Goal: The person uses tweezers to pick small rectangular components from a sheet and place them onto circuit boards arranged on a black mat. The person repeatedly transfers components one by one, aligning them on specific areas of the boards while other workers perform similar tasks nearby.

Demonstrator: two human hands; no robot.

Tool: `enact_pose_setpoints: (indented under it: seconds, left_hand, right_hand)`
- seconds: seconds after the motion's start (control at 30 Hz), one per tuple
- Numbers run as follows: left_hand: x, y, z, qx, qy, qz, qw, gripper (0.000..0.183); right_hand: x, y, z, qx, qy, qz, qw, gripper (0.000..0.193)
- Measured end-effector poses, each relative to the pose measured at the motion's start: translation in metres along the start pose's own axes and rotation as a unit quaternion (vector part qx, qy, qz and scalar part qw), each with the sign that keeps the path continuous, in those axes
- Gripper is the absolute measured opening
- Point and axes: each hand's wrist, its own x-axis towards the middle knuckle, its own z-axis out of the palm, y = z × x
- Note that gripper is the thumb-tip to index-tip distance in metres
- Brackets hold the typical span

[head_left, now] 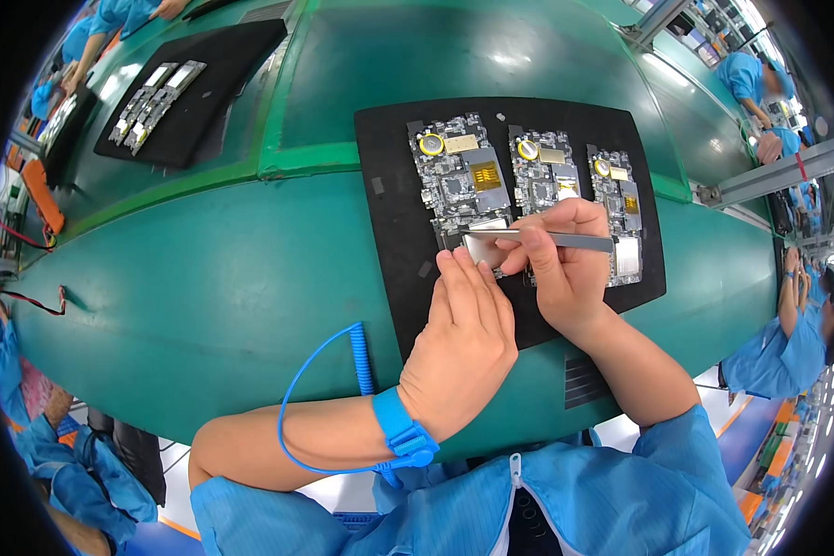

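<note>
My right hand pinches a pair of metal tweezers, which lie almost level and point left. Their tips are over the lower part of the left circuit board, by a silvery shield plate. My left hand lies with its fingers stretched out and close together, fingertips at that board's lower end; they hide part of it. The middle circuit board is partly covered by my right hand. Beyond it lies the right circuit board. All three rest on a black mat.
A blue wrist strap on my left wrist trails a coiled cord. Another black mat with boards lies far left on the green bench. Co-workers in blue sit around; a metal rail stands at the right.
</note>
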Motion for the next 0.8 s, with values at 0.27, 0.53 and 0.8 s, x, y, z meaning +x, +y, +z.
enact_pose_setpoints:
  seconds: [0.27,0.53,0.8]
  left_hand:
    - [0.001,-0.002,0.000,0.014,-0.007,0.010,1.000,0.039]
    - [0.001,-0.001,0.000,0.039,-0.009,0.027,0.999,0.041]
    - [0.013,-0.031,-0.013,-0.266,0.038,-0.053,0.962,0.027]
  right_hand:
    - [-0.002,0.006,0.002,-0.103,0.008,-0.042,0.994,0.020]
    - [0.001,-0.018,-0.002,0.046,0.062,0.040,0.996,0.015]
    - [0.002,-0.063,-0.117,0.012,0.191,0.043,0.981,0.020]
